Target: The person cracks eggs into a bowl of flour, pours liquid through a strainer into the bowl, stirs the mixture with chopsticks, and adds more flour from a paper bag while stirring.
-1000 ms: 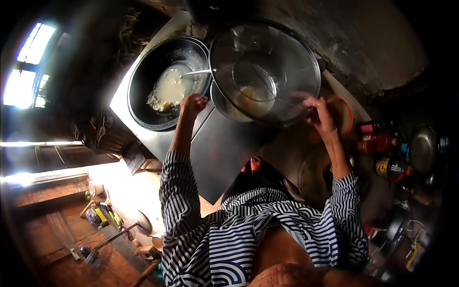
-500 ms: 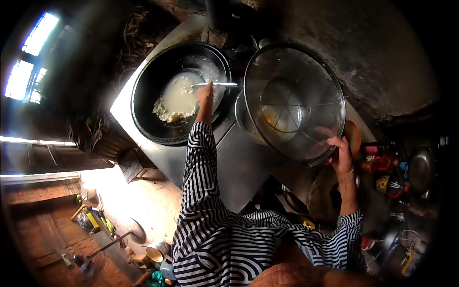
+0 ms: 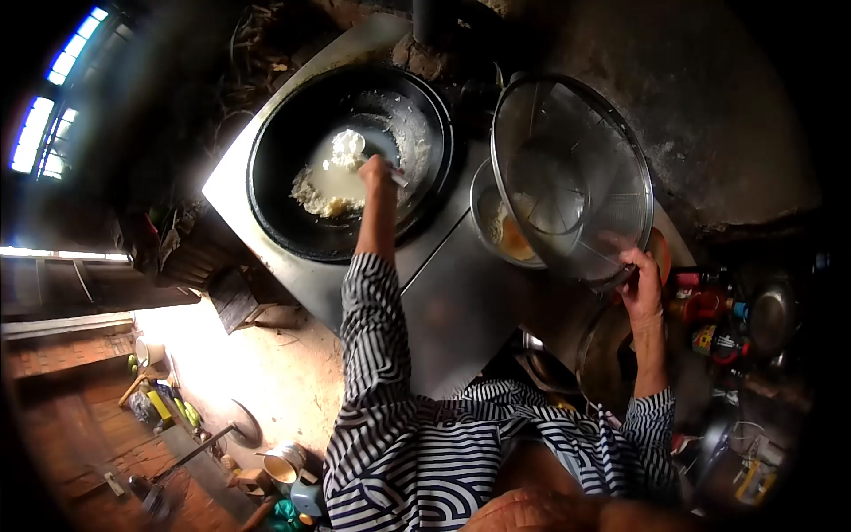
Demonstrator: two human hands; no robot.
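Note:
My left hand [image 3: 378, 173] is closed on the handle of a ladle [image 3: 348, 144], whose bowl is over the cloudy liquid in a big black wok [image 3: 266, 199]. Pale, lumpy food [image 3: 328, 205] lies along the wok's lower left side. My right hand [image 3: 640, 277] grips the lower right rim of a large mesh strainer [image 3: 612, 133], which is tilted. Partly under the strainer stands a metal bowl [image 3: 484, 217] with yellowish contents [image 3: 514, 238].
Both vessels stand on a grey stove top [image 3: 443, 306]. A dark pipe [image 3: 425, 22] rises behind it. Bottles [image 3: 720, 344] and a metal lid [image 3: 772, 315] are at the right. A wooden stool [image 3: 233, 301] and a white bucket [image 3: 284, 463] stand on the floor at the left.
My left hand has moved over the wok and taken hold of the ladle, whose bowl now shows above the liquid. My right hand has shifted the strainer rightward and tilted it more.

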